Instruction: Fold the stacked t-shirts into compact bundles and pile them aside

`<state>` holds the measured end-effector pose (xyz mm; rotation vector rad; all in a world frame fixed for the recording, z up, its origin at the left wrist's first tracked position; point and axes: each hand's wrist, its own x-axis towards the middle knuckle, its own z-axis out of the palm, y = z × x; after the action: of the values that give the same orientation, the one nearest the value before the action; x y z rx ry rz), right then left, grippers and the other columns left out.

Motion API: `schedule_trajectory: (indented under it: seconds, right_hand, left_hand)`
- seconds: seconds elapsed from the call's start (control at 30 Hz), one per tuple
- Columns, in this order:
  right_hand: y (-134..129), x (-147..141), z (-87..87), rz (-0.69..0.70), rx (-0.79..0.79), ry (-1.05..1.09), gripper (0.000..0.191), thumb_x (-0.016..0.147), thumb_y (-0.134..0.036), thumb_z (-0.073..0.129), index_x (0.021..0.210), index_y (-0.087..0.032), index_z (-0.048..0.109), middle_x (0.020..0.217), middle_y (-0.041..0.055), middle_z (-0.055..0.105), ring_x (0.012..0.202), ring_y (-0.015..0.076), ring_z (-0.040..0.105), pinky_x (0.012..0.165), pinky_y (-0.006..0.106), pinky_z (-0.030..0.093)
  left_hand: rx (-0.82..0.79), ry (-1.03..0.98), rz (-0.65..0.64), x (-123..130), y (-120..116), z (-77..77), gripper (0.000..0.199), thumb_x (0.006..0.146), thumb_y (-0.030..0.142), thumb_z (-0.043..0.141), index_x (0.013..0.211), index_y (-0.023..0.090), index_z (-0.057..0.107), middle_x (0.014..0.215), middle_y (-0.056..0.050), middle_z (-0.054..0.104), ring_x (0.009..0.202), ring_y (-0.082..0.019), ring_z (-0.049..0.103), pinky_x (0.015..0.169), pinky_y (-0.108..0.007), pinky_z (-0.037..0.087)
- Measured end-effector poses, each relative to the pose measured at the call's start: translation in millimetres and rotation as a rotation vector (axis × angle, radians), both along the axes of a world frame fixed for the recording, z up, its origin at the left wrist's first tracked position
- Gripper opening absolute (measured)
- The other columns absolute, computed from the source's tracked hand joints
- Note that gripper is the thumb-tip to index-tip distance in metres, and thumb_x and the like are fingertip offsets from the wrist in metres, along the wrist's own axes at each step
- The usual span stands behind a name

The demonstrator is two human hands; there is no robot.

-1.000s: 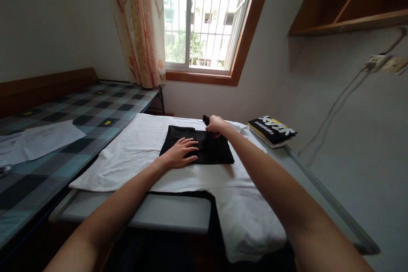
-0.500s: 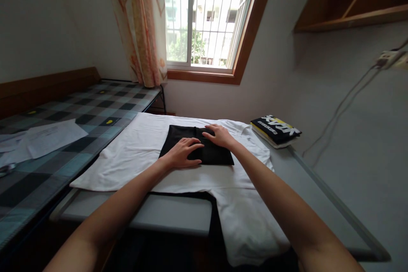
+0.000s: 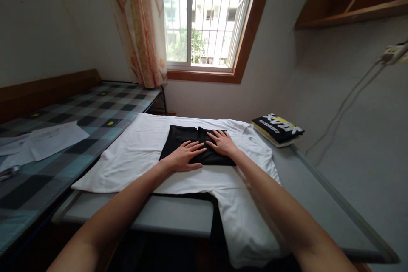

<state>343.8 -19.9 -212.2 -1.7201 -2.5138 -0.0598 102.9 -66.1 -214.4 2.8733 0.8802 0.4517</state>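
Observation:
A black folded cloth [image 3: 178, 137] lies flat on a white T-shirt [image 3: 127, 157], which is spread over the table. My left hand [image 3: 185, 156] rests open on the cloth's near left part, its thumb reaching the near edge. On the right half, my right hand [image 3: 222, 142] lies with fingers stretched over the same cloth. Between the fingertips of both hands there is a narrow gap. One sleeve side of the T-shirt hangs over the table's near edge below my right forearm.
Folded dark clothes with white lettering [image 3: 280, 128] sit at the table's right. Left of the table is a bed with a checked cover [image 3: 127, 102], with paper sheets [image 3: 54, 138] on it. A wall shelf [image 3: 353, 19] juts out upper right.
My right hand has moved slightly right and flattened onto the black cloth with its fingers spread. My left hand has stayed nearly in place, its fingers now lying flatter.

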Motion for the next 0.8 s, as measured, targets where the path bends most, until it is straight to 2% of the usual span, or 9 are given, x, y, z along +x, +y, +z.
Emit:
schedule_trajectory:
  seconds: [0.07,0.13,0.2,0.27,0.33,0.47,0.67,0.8]
  right_hand:
    - [-3,-4,3.0,0.006,0.035,0.013,0.065,0.097,-0.061,0.028,0.15,-0.025,0.04,0.158,0.0093,0.032,0.145,0.0302,0.025,0.117,0.051,0.015]
    - [-8,-13,6.9,0.009,0.063,0.034,0.065,0.097,-0.06,0.028,0.149,-0.024,0.041,0.157,0.0095,0.033,0.145,0.0307,0.024,0.117,0.052,0.013]
    - [-12,-23,9.6,0.022,0.064,0.056,0.065,0.097,-0.059,0.028,0.149,-0.023,0.04,0.157,0.0093,0.033,0.146,0.0305,0.023,0.118,0.052,0.011]
    - [-17,-34,9.8,0.049,0.04,0.07,0.065,0.097,-0.058,0.028,0.151,-0.022,0.038,0.158,0.0085,0.03,0.147,0.0298,0.021,0.118,0.052,0.011]
    - [-20,-42,7.3,0.075,0.012,0.07,0.065,0.097,-0.057,0.028,0.151,-0.021,0.036,0.159,0.0077,0.027,0.147,0.0302,0.02,0.118,0.053,0.01]
    - [-21,-44,-0.5,0.089,0.004,0.048,0.062,0.098,-0.053,0.029,0.15,-0.021,0.038,0.16,0.0063,0.026,0.147,0.0316,0.02,0.118,0.054,0.009]
    - [-22,-32,-5.5,0.1,0.015,0.066,0.059,0.097,-0.053,0.033,0.149,-0.024,0.041,0.159,0.0055,0.029,0.146,0.0289,0.024,0.118,0.051,0.014]
    - [-24,-30,-3.6,0.101,0.062,0.169,0.056,0.098,-0.05,0.034,0.146,-0.023,0.045,0.156,0.0057,0.035,0.145,0.0259,0.026,0.119,0.047,0.015]
  left_hand:
    - [0.009,-0.042,0.054,-1,2,5.5,0.057,0.094,0.055,0.045,0.145,0.031,0.044,0.154,-0.004,0.039,0.142,-0.023,0.035,0.118,-0.044,0.025]
    - [0.042,-0.111,0.214,-6,7,9.5,0.051,0.098,0.051,0.038,0.142,0.028,0.049,0.151,-0.004,0.044,0.141,-0.022,0.037,0.117,-0.043,0.028]
    - [0.081,-0.141,0.409,-12,12,9.6,0.05,0.098,0.05,0.036,0.14,0.026,0.052,0.149,-0.006,0.047,0.141,-0.025,0.036,0.116,-0.047,0.028]
    - [0.1,-0.091,0.522,-20,17,5.3,0.051,0.097,0.052,0.038,0.138,0.027,0.054,0.149,-0.007,0.046,0.143,-0.029,0.032,0.116,-0.054,0.024]
    - [0.095,-0.016,0.54,-26,19,-1.7,0.052,0.096,0.056,0.038,0.138,0.029,0.054,0.152,-0.007,0.043,0.145,-0.032,0.027,0.115,-0.06,0.021]
    - [0.062,0.055,0.494,-26,21,-12.2,0.06,0.092,0.064,0.039,0.143,0.033,0.048,0.152,-0.006,0.042,0.145,-0.035,0.026,0.114,-0.064,0.015]
    - [0.046,0.079,0.48,-15,19,-11.6,0.068,0.089,0.068,0.041,0.146,0.032,0.044,0.153,-0.008,0.041,0.143,-0.037,0.029,0.114,-0.066,0.012]
    - [0.058,0.071,0.486,-15,19,-9.3,0.065,0.089,0.067,0.043,0.144,0.032,0.046,0.152,-0.007,0.043,0.143,-0.036,0.029,0.114,-0.065,0.013]
